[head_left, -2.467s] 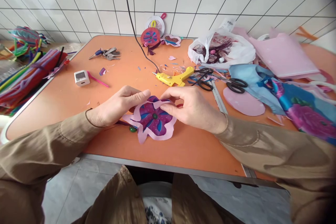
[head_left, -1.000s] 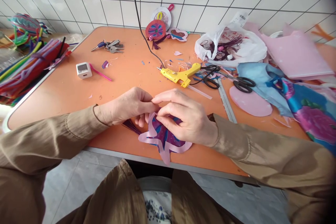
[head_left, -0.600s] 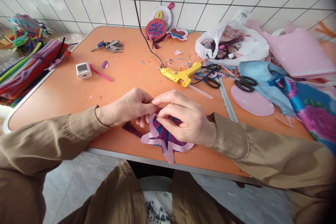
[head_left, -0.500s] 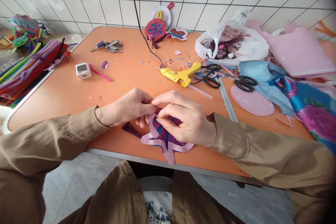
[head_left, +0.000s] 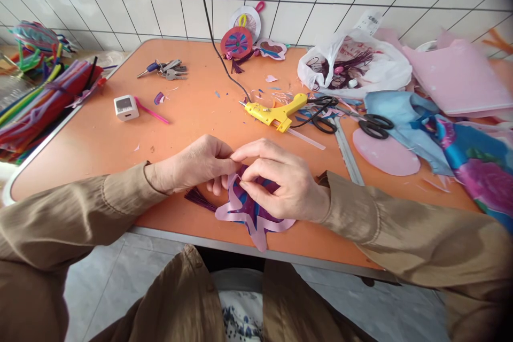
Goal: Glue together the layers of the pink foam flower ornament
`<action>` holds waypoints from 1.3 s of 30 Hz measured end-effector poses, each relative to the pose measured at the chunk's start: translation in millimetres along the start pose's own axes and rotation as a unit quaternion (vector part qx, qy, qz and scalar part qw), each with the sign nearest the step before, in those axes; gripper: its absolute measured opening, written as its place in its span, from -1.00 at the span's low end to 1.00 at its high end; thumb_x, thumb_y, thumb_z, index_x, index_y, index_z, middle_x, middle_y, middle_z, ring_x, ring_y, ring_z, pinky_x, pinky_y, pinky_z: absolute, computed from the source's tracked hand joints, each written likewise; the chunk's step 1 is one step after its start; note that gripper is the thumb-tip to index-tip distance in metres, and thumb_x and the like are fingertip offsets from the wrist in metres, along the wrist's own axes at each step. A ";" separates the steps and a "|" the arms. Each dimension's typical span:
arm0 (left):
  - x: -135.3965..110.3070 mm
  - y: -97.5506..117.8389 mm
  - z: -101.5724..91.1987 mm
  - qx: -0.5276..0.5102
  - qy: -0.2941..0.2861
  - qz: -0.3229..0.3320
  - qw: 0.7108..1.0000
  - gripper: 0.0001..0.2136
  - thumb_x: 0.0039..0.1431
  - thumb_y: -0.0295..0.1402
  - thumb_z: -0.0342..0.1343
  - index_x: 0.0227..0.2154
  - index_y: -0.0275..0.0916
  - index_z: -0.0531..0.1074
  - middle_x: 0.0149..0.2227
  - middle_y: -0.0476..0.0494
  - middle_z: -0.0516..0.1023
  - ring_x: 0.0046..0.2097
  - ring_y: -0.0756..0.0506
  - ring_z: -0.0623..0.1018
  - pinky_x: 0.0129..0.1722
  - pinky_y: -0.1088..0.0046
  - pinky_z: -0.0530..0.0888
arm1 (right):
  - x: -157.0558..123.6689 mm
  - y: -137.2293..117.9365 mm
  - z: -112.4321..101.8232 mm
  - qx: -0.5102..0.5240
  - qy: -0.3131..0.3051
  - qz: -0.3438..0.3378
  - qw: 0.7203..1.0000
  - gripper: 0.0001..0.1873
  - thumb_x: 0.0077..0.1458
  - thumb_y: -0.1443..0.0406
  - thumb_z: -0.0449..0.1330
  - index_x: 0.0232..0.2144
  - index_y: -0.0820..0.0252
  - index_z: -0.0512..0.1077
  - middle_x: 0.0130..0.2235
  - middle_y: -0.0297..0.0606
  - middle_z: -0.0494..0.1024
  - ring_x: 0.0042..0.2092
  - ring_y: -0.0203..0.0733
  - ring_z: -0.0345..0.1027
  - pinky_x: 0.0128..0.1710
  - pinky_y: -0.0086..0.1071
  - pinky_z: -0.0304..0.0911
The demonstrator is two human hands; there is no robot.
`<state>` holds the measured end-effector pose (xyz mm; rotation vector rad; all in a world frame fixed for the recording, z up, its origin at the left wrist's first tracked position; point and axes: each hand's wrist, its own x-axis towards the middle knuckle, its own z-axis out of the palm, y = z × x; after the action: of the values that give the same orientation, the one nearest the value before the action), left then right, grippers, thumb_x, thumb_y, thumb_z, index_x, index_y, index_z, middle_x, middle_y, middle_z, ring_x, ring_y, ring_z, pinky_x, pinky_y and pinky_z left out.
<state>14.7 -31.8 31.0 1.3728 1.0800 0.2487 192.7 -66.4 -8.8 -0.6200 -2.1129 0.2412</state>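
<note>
A pink flower-shaped cutout (head_left: pixel 248 214) with purple and blue fabric on top lies at the near edge of the orange table (head_left: pixel 100 139). My left hand (head_left: pixel 192 165) pinches the flower's far edge, fingers closed. My right hand (head_left: pixel 280 181) rests on the flower, its fingertips pinching the same spot, meeting the left fingertips. A dark purple tassel (head_left: pixel 198 199) sticks out from under my left hand.
A yellow glue gun (head_left: pixel 272 113) with a black cord lies behind my hands. Black scissors (head_left: pixel 320 115), another pair (head_left: pixel 372 127), a pink oval (head_left: pixel 385 152), fabric (head_left: pixel 460 149), a white bag (head_left: pixel 356 67), keys (head_left: pixel 164 69), a white cube (head_left: pixel 125 107), pipe cleaners (head_left: pixel 40 107) surround them.
Both hands drew the flower toward the table's near edge and turned it; my right hand moved over it. Over the last second the hands barely shift.
</note>
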 end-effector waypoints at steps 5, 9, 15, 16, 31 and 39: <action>-1.4 1.3 -0.2 -0.003 0.001 -0.007 1.000 -0.77 0.07 -0.59 0.07 -0.67 -0.36 0.41 -0.71 0.05 0.43 -0.70 0.12 0.40 -0.70 0.72 0.35 | -1.3 -0.9 0.3 0.011 -0.001 0.007 1.000 -0.84 0.06 0.49 0.13 -0.50 0.20 0.35 -0.16 -0.12 0.54 -0.19 -0.18 0.45 -0.22 -0.24 0.43; -1.7 1.6 0.9 0.002 0.008 -0.010 1.000 -0.76 0.06 -0.61 0.06 -0.67 -0.36 0.40 -0.71 0.05 0.43 -0.70 0.13 0.40 -0.70 0.73 0.35 | -1.6 -0.5 0.7 0.018 -0.003 0.008 1.000 -0.84 0.06 0.49 0.13 -0.50 0.20 0.35 -0.15 -0.11 0.53 -0.18 -0.18 0.45 -0.22 -0.25 0.44; -1.1 0.6 1.3 0.009 0.015 -0.013 1.000 -0.79 0.06 -0.61 0.06 -0.65 -0.36 0.41 -0.71 0.04 0.44 -0.70 0.12 0.39 -0.69 0.71 0.36 | -2.1 0.2 0.3 0.028 -0.007 0.010 1.000 -0.85 0.06 0.48 0.14 -0.50 0.19 0.34 -0.13 -0.12 0.53 -0.18 -0.18 0.45 -0.23 -0.27 0.43; -1.3 0.3 1.2 0.009 0.015 -0.014 1.000 -0.79 0.06 -0.61 0.06 -0.64 -0.36 0.42 -0.72 0.04 0.44 -0.70 0.12 0.39 -0.70 0.71 0.35 | -2.3 0.2 0.2 0.030 -0.008 0.013 0.999 -0.85 0.05 0.48 0.14 -0.50 0.19 0.34 -0.13 -0.12 0.53 -0.18 -0.18 0.45 -0.23 -0.28 0.43; -0.1 -1.4 -0.5 0.018 0.005 -0.008 1.000 -0.81 0.01 -0.56 0.08 -0.68 -0.34 0.40 -0.70 0.03 0.44 -0.68 0.12 0.40 -0.67 0.70 0.35 | -2.7 1.9 -0.2 0.043 -0.018 0.012 0.999 -0.85 0.05 0.49 0.14 -0.49 0.18 0.35 -0.11 -0.11 0.51 -0.18 -0.19 0.44 -0.23 -0.25 0.44; 0.7 -2.8 0.8 0.025 0.010 -0.005 1.000 -0.85 0.03 -0.52 0.09 -0.61 -0.33 0.43 -0.69 0.03 0.46 -0.68 0.10 0.42 -0.68 0.68 0.37 | -3.5 -1.1 0.2 0.026 -0.015 0.041 0.999 -0.90 0.01 0.43 0.17 -0.46 0.17 0.32 -0.15 -0.13 0.51 -0.16 -0.14 0.43 -0.18 -0.20 0.42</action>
<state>14.4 -32.5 28.0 1.4113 1.1164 0.2301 193.9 -69.1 -10.9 -0.6763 -2.1049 0.3513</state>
